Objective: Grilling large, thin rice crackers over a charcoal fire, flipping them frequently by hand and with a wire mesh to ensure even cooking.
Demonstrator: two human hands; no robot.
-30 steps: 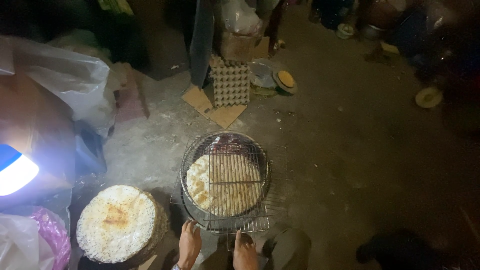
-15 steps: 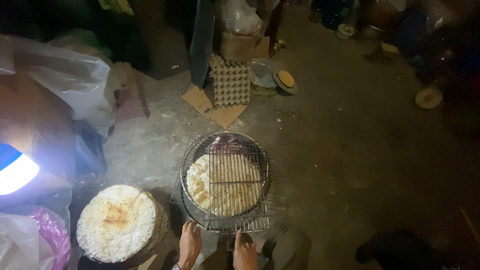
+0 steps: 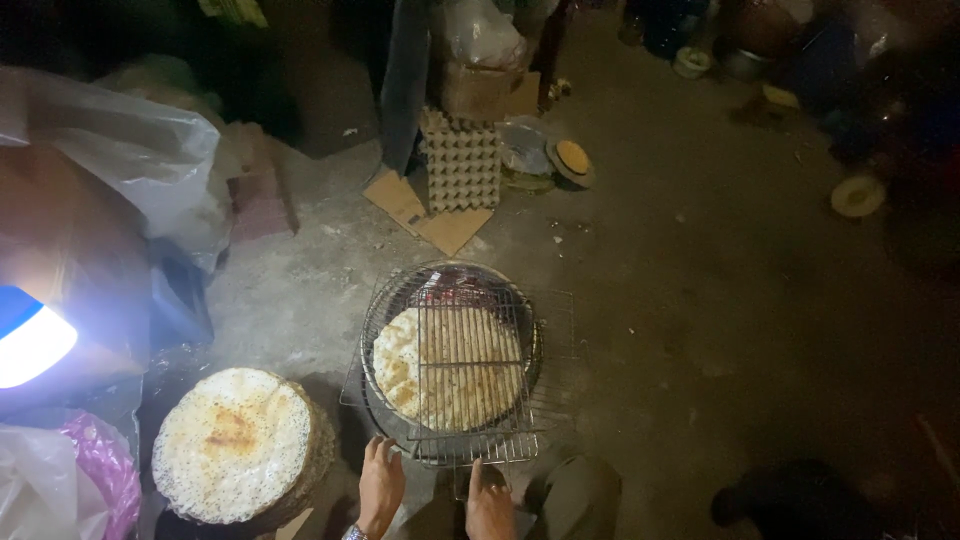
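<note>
Down on the concrete floor [image 3: 700,300], a round charcoal brazier [image 3: 450,350] sits in front of the crouching person, and over it lies a square wire grill rack [image 3: 455,365] clamping a pale, speckled flatbread [image 3: 445,365] flat above the heat; a faint red glow shows at the far rim, which would explain why the bread is kept sandwiched in wire rather than touched directly. The left hand [image 3: 380,485] rests at the near left edge of the rack, fingers [image 3: 378,455] spread loosely and lying against the wire, not curled round it. The right hand [image 3: 489,500] sits at the near middle, where the rack's handle juts toward the person; its fingers seem bent down over that handle, though how firmly they grip I cannot tell in this dim light. Just to the left, within easy reach, a stack of finished flatbreads [image 3: 235,445] stands with its browned top showing. Farther off lean an egg tray [image 3: 462,165] and scraps of cardboard [image 3: 425,215], and plastic bags [image 3: 130,160] crowd the left side.
</note>
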